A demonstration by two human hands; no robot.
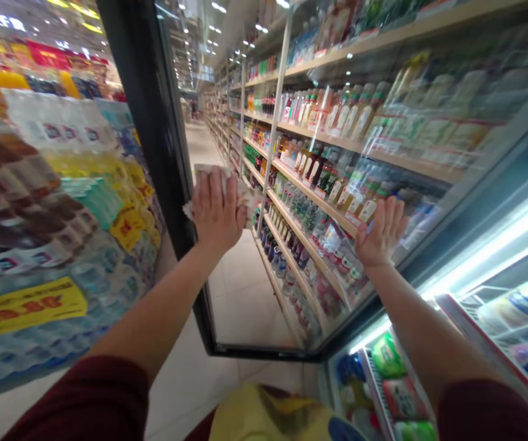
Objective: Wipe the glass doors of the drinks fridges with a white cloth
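A glass cooler door (245, 306) with a black frame stands swung open in front of me. My left hand (218, 208) presses a pale, crumpled cloth (248, 199) to the glass near the frame's left upright. The cloth shows on both sides of the fingers, and the palm hides the rest of it. On the right part of the pane, my right hand (380, 236) is raised with its palm toward the glass and its fingers stretched out, holding nothing. Whether that palm fully touches the glass I cannot tell.
Shelves of bottles (319, 171) show through the glass. Shrink-wrapped drink packs (80, 214) are stacked at the left, with a yellow price sign (29, 306). At the lower right, lit cooler shelves (466, 337) hold packaged goods. Pale floor tiles (185, 380) lie below the door.
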